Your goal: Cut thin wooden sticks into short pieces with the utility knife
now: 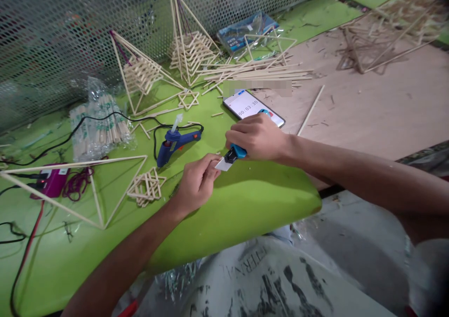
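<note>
Presently the right hand grips a utility knife, the left hand pinches at its blade; two stick pyramids stand assembled, loose sticks lie unused.

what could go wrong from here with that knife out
The utility knife has its blade out in the right hand, and the tip sits right at the left hand; a slip could cut a finger. The glue gun lies close by with its cord looped, so a snag could drag it.

Craft workshop: glue gun, stick frames, loose sticks on green bench.
</note>
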{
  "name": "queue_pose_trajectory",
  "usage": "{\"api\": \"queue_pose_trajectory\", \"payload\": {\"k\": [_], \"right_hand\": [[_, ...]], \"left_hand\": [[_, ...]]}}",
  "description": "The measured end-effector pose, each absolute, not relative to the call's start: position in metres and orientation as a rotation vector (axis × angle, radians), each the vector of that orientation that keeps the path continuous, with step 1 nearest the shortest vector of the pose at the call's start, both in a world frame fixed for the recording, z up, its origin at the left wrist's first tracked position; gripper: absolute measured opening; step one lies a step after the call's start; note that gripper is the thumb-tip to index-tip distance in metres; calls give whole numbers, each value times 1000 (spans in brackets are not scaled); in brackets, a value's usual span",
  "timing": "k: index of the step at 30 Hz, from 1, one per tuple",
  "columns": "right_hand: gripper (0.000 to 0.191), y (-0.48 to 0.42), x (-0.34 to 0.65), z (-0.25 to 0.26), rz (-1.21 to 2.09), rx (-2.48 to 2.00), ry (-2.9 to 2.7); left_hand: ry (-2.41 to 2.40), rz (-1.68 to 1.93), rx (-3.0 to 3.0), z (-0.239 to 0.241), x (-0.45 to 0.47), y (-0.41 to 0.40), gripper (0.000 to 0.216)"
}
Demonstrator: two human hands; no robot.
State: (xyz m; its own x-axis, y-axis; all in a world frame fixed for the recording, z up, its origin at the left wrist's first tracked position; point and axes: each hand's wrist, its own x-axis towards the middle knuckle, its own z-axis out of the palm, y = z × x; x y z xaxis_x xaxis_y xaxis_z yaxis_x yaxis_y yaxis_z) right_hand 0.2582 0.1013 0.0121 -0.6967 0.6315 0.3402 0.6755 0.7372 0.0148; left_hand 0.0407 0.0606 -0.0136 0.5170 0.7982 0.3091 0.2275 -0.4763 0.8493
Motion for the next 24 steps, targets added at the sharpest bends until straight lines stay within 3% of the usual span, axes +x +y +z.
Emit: {"api": "queue_pose_trajectory", "payload": {"k": [24], "right_hand": [[19, 99, 256, 13, -162, -1035, -2600]], "left_hand": [[807, 1002, 2125, -11, 42, 66, 19]]}}
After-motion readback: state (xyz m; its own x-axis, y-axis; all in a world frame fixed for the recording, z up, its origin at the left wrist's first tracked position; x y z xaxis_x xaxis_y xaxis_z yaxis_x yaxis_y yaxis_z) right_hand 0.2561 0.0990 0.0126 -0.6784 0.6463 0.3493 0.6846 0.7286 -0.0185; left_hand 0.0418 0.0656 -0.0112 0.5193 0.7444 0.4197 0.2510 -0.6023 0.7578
